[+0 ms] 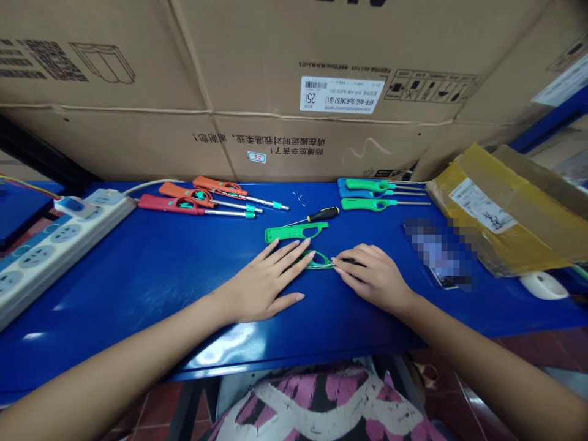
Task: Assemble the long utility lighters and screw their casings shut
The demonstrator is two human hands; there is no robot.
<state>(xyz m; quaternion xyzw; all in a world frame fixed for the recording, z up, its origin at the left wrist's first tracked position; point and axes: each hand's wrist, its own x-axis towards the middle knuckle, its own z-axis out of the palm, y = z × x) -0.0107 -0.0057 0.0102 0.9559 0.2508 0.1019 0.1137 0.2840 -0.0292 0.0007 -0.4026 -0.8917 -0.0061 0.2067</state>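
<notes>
My left hand [260, 285] lies with fingers spread over a green lighter casing half [316, 260], covering its handle end. Only the loop-shaped trigger opening and a pale thin line along its lower side show past my fingertips. At the casing's right end, the fingertips of my right hand [374, 275] are pinched together; what they hold is hidden, though something dark shows between the fingers. Just beyond lies another green lighter casing half [289, 232], hollow side up. A yellow-and-black screwdriver [324, 214] rests against its far side, shaft pointing left.
Orange and red lighters [169, 203] lie back left, green and blue ones [365, 204] back right. A power strip [59, 239] stands at left. To the right are a phone [434, 254], a yellow-taped parcel [496, 208] and a white mouse [544, 285]. A large carton [275, 73] walls the back.
</notes>
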